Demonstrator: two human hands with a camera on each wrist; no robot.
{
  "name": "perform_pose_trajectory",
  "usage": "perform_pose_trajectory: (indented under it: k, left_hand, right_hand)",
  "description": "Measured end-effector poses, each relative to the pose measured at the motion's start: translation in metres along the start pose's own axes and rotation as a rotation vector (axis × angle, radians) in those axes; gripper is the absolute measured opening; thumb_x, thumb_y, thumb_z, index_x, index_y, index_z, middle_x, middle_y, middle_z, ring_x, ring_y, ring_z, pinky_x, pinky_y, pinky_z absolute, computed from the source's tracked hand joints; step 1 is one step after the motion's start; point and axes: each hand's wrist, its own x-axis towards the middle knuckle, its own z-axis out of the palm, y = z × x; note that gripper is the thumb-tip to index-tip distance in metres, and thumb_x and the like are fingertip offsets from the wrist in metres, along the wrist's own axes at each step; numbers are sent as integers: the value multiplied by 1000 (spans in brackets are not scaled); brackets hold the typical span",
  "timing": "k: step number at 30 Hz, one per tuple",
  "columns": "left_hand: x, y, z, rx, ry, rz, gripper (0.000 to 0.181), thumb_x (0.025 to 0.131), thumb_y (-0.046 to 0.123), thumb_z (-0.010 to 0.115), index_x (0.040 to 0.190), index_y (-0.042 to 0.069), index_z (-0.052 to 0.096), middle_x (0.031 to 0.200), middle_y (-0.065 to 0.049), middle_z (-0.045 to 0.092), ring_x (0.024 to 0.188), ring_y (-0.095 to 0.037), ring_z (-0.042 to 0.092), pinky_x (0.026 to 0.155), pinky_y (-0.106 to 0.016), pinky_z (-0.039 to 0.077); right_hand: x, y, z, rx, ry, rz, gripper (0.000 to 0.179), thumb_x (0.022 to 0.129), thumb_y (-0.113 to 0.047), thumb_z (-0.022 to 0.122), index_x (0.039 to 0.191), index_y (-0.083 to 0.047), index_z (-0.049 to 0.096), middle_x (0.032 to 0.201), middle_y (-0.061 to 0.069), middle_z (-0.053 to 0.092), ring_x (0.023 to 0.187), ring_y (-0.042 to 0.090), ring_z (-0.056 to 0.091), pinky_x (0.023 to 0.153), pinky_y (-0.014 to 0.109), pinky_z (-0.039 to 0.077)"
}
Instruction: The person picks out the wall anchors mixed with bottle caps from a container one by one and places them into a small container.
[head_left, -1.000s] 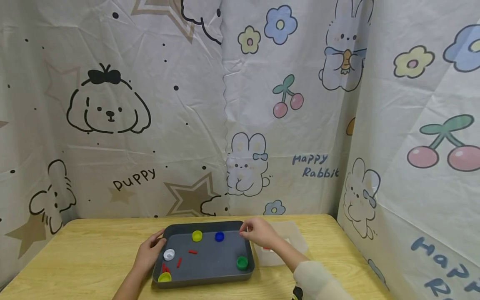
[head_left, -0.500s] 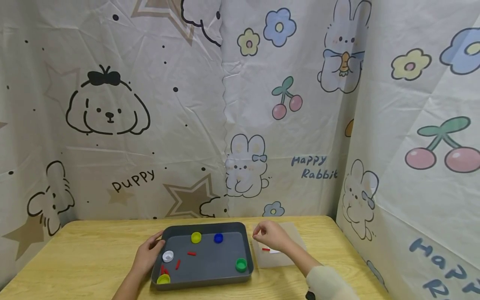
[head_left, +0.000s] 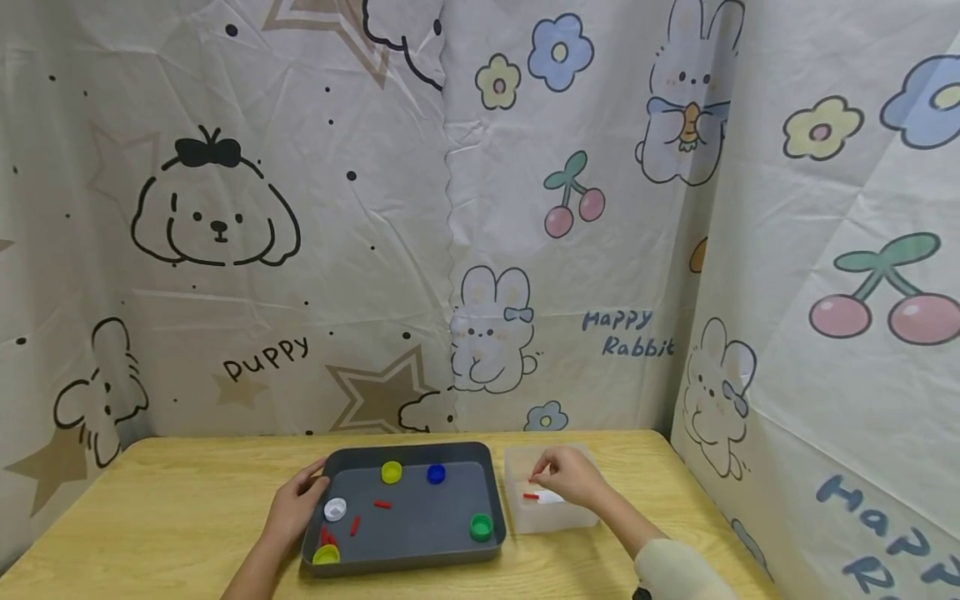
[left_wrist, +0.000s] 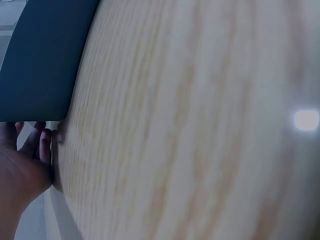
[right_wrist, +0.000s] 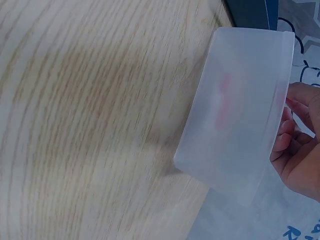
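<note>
My left hand (head_left: 291, 510) holds the left side of a dark grey tray (head_left: 420, 533), thumb at the rim and fingers along the outside wall. In the left wrist view, its fingertips disappear behind the tray wall (left_wrist: 45, 60). To the right of the tray, my right hand (head_left: 567, 477) hovers over a translucent plastic box (head_left: 551, 522). Thumb and forefinger pinch a small red stick (head_left: 532, 479), mostly hidden by the fingers. Inside the box lie another red stick (head_left: 531, 497) and a white piece (head_left: 550, 497). Through the box wall (right_wrist: 240, 150), the right wrist view shows blurred red shapes.
On the tray are a yellow cap (head_left: 392, 472), a blue cap (head_left: 436, 474), a green cap (head_left: 482, 527), a white cap (head_left: 335, 509) and a second yellow cap (head_left: 326, 555). Several red sticks (head_left: 382, 504) lie among them. A printed curtain (head_left: 375, 208) hangs behind the wooden table (head_left: 187, 517).
My right hand has moved right, from above the tray's far right corner to over the translucent box, carrying the red stick. My left hand stays on the tray.
</note>
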Motion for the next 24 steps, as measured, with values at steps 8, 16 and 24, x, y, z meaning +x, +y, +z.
perform_pose_trajectory:
  k: [8, 16, 24]
  left_hand:
    - [-1, -1, 0, -5, -1, 3, 47, 97, 20, 47, 140, 3, 41, 127, -28, 53, 117, -41, 50, 99, -54, 39]
    - [0, -2, 0, -13, -7, -5, 47, 97, 22, 47, 140, 4, 41, 127, -28, 53, 117, -41, 50, 100, -54, 39]
    - [2, -4, 0, -13, -2, 8, 47, 97, 21, 47, 140, 3, 41, 126, -28, 54, 117, -41, 50, 100, -53, 39]
  right_hand:
    - [-2, 7, 1, 4, 8, 65, 4, 83, -11, 66, 80, -9, 68, 62, -3, 52, 52, 7, 39, 46, 21, 33]
    - [-2, 18, 1, -36, 32, 111, 4, 81, -11, 67, 76, -10, 68, 64, -3, 52, 55, 8, 41, 48, 21, 34]
    - [-4, 24, 2, -39, 29, 164, 5, 80, -10, 68, 75, -11, 68, 66, -2, 53, 59, 12, 44, 50, 23, 35]
